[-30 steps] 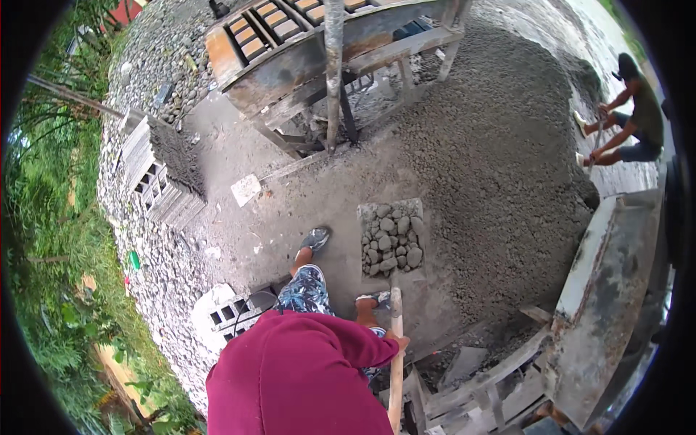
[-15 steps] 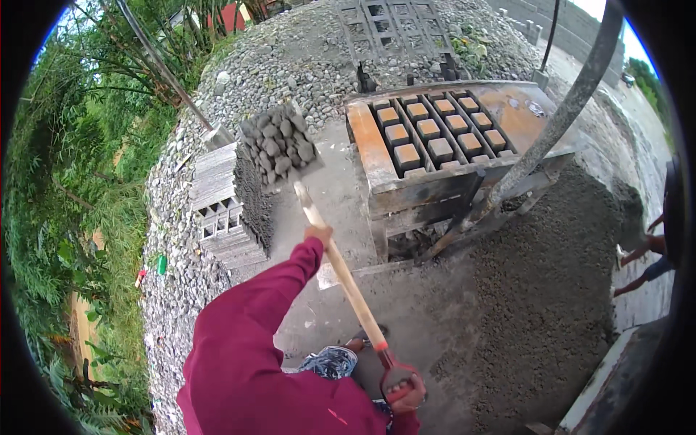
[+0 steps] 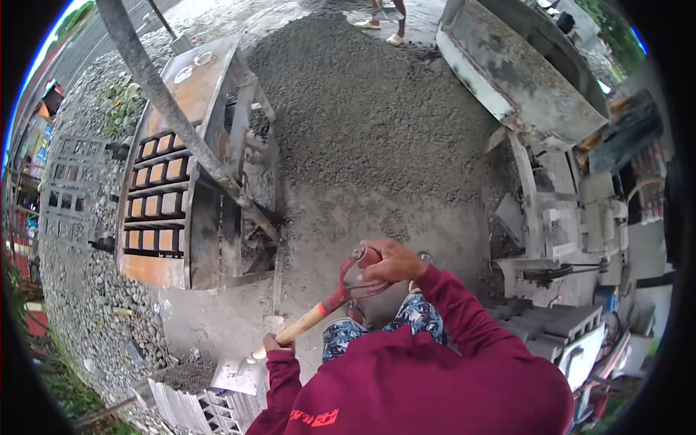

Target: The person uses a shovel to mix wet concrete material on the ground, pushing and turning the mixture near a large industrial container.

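Observation:
My right hand (image 3: 391, 262) is closed around the red D-shaped grip of a shovel (image 3: 301, 326). Lower on its wooden shaft, my left hand (image 3: 279, 345) is wrapped round the wood, close to my left side. The shovel slants down to the left, and its bare metal blade (image 3: 235, 378) is beside the stacked concrete blocks (image 3: 177, 406) at the lower left. No load shows on the part of the blade in sight. Ahead of me spreads a wide heap of grey sand or concrete mix (image 3: 362, 109).
A metal block mould (image 3: 156, 181) with rows of square orange-topped cores stands at the left, a slanting pole (image 3: 167, 109) across it. A large trough (image 3: 518, 69) rises at the right. Another person's feet (image 3: 384, 29) are beyond the heap. Grey blocks (image 3: 554, 322) are stacked at the right.
My view has swung to the right, so the mould now lies at the left and the heap ahead. The shovel is drawn in close, and the grey lumps seen on its blade are gone from it.

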{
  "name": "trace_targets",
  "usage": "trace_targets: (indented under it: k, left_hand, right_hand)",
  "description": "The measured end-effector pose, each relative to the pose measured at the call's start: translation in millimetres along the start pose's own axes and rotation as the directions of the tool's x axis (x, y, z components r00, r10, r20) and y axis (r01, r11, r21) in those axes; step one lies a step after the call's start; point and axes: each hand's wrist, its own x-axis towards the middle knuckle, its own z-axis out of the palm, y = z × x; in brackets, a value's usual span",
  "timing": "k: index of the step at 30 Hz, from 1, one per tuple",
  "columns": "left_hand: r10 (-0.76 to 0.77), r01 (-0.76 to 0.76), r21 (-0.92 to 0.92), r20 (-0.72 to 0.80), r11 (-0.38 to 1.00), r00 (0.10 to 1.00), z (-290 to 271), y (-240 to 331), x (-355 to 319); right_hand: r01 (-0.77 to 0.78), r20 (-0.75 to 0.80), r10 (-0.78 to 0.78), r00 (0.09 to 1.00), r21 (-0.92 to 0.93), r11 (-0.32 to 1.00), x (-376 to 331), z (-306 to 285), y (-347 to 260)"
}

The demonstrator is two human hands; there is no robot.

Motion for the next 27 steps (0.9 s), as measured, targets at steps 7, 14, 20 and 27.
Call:
trace_targets:
  k: [7,14,20,27]
  left_hand:
    - [-0.435,0.324,0.427,0.191,0.844,0.880,122,-200,-73]
    - [-0.510,0.163,0.781,0.220,0.603,0.832,221,-367,-109]
    - [-0.461,-0.048,0.909,0.255,0.413,0.850,273,-514,-132]
    - [-0.446,-0.216,0.948,0.301,0.233,0.843,434,-642,-103]
  right_hand:
    - [-0.245,-0.394,0.362,0.845,0.318,0.916,-235,-116,-39]
    - [0.066,-0.751,0.497,0.435,0.576,0.814,-396,-14,-3]
    - [0.762,-0.719,0.694,0.041,0.472,0.444,-366,17,93]
    - [0.920,-0.553,0.827,0.105,0.369,0.131,-290,-117,199]
